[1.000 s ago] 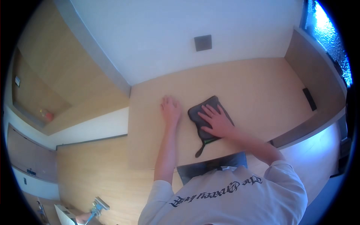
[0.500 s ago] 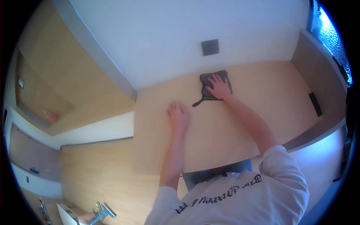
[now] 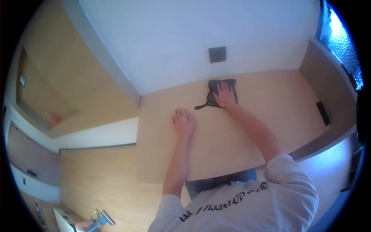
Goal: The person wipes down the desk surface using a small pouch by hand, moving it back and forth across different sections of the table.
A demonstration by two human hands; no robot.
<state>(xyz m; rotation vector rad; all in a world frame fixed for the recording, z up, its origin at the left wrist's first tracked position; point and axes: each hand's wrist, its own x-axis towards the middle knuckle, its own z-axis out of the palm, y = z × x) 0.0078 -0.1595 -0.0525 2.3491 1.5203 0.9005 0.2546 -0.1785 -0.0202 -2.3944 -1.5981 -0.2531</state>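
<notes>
A dark cloth or flat pouch (image 3: 213,99) with a strap loop at its lower left lies on the wooden desk (image 3: 162,154), close to the wall. My right hand (image 3: 225,95) rests flat on top of it with the fingers spread, hiding part of it. To the left of the cloth, my left hand (image 3: 183,123) lies palm down on the bare desk, fingers apart and slightly bent, holding nothing.
A small black object (image 3: 323,113) sits at the desk's right side by the raised wooden panel (image 3: 330,81). A dark square plate (image 3: 217,54) is on the wall. At the lower left, a blue-grey tool (image 3: 103,220) appears beside part of another person.
My right hand has pushed the dark cloth away from my body to near the wall, and the cloth has turned somewhat. My left hand stays on the desk.
</notes>
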